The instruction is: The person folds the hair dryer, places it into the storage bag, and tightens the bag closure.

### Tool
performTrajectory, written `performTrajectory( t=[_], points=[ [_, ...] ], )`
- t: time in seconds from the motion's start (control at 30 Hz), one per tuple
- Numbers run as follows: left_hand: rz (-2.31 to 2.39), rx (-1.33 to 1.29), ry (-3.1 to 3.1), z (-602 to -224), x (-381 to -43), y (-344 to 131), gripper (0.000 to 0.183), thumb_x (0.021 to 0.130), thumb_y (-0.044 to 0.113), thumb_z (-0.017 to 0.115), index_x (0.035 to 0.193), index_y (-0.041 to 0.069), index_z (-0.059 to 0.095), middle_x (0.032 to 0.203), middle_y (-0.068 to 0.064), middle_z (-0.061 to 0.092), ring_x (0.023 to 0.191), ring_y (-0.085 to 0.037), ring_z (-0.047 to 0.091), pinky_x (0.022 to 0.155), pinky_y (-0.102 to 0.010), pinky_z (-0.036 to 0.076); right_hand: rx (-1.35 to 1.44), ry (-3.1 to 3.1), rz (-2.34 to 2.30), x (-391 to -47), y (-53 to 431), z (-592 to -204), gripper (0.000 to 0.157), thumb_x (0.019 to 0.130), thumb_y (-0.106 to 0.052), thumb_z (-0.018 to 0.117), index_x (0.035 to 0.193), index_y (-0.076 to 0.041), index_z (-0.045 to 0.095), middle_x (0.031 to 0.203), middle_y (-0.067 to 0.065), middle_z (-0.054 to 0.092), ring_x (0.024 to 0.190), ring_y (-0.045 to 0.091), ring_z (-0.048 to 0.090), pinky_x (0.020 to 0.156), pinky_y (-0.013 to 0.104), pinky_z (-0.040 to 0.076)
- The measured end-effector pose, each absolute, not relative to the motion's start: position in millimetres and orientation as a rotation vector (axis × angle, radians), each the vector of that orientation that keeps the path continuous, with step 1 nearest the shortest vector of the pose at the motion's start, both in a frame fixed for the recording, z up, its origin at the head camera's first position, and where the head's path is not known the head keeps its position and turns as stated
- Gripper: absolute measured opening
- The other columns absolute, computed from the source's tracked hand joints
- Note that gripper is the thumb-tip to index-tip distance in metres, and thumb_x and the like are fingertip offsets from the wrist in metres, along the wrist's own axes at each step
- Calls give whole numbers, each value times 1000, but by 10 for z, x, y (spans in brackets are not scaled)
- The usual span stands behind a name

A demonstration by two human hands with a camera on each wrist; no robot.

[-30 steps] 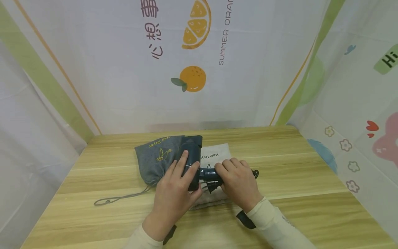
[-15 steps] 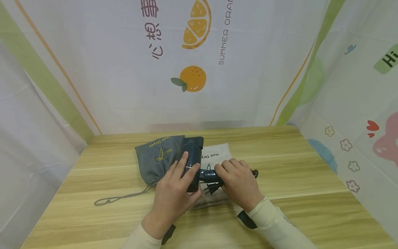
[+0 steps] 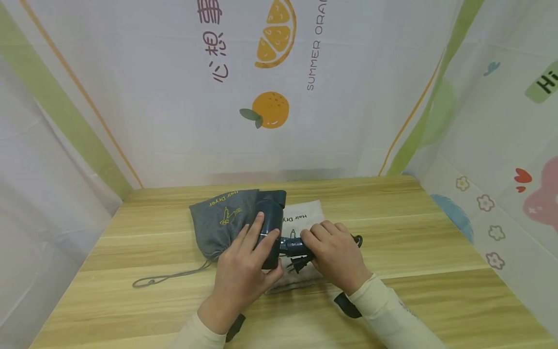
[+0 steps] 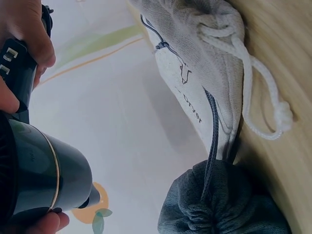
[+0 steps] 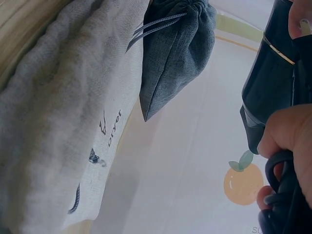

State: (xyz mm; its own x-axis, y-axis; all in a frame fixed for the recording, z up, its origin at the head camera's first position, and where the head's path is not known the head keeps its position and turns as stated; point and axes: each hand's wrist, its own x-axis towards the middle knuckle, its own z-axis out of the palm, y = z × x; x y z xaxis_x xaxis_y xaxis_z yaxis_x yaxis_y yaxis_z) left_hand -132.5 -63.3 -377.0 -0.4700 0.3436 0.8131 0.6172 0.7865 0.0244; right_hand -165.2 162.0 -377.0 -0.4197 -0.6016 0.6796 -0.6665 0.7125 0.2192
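A dark blue hair dryer (image 3: pixel 271 218) is held by both hands above two drawstring bags. My left hand (image 3: pixel 241 266) holds its barrel, fingers spread over the top and the thumb at the near side. My right hand (image 3: pixel 334 249) grips the handle together with the bundled black cord (image 5: pixel 280 195). The two-pin plug (image 3: pixel 298 264) sticks out beside the handle. To the left lies a grey bag (image 3: pixel 218 220) with yellow "Hair Dryer" print, looking filled out. A pale bag (image 4: pixel 219 87) with black print lies partly hidden under the dryer and right hand.
The wooden table (image 3: pixel 436 252) carries it all. The grey bag's cord (image 3: pixel 170 277) trails to the left. Black wrist straps (image 3: pixel 347 305) hang below the sleeves. A printed white curtain (image 3: pixel 357 106) closes off the back, with similar cloth at both sides.
The dryer's barrel has shifted very slightly to the right, and its plug has moved a little. Both hands keep their hold, and the bags lie as before.
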Motion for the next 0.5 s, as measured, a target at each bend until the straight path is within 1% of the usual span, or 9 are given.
performTrajectory(
  t=[0.27,0.5],
  points=[
    [-419,-730,-2085,-3788,-1336,-651,59,63,26,83,118,9,69,133,-25,58,96,-47,67,68,-53,59,977,-2142,98,-1657,1623,-3770,33,69,-6,84,90,-12,58,80,2,60,74,23,61,57,37,47],
    [-431,-741,-2074,-3800,-1334,-665,55,65,25,81,116,9,69,131,-25,60,95,-47,68,69,-53,59,1007,-2153,99,-1654,1629,-3772,34,70,-9,85,91,-13,58,81,2,61,75,22,61,57,35,47]
  ],
)
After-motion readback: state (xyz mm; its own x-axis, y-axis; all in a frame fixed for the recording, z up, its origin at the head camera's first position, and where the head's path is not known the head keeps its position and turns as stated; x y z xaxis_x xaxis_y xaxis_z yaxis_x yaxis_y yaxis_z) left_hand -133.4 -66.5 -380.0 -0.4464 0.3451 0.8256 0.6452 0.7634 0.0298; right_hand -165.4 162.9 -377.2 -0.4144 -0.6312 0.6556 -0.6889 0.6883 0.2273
